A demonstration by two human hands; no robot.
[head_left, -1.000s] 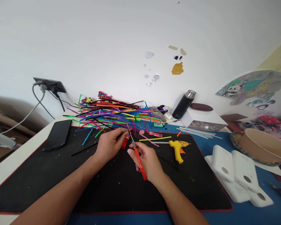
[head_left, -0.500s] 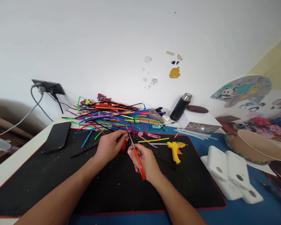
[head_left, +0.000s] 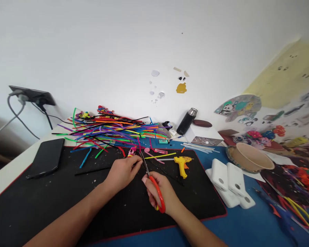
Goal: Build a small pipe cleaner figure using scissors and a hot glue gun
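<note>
Red-handled scissors (head_left: 158, 195) are held in my right hand (head_left: 161, 192), their blades pointing up and away over the black mat (head_left: 193, 206). My left hand (head_left: 125, 171) is pinched closed just left of the blades; what its fingertips hold is too small to make out. Just beyond them lies a small pink figure (head_left: 132, 151). A pink coil (head_left: 147, 150), a yellow stem (head_left: 164, 155) and a yellow glue gun (head_left: 182, 166) rest on the mat. Many coloured pipe cleaners (head_left: 113, 130) are heaped at the back.
A phone (head_left: 46, 157) lies at the left. Toward the right are a black flask (head_left: 186, 121), a white box (head_left: 204, 135), white devices (head_left: 228, 181), a beige bowl (head_left: 254, 157) and yellow-red scissors (head_left: 298, 211). Power cords hang from a wall socket (head_left: 32, 94).
The view has swung to the right, showing more of the table there. The scissors and both hands sit slightly lower, and the pink figure now shows beyond my left fingers.
</note>
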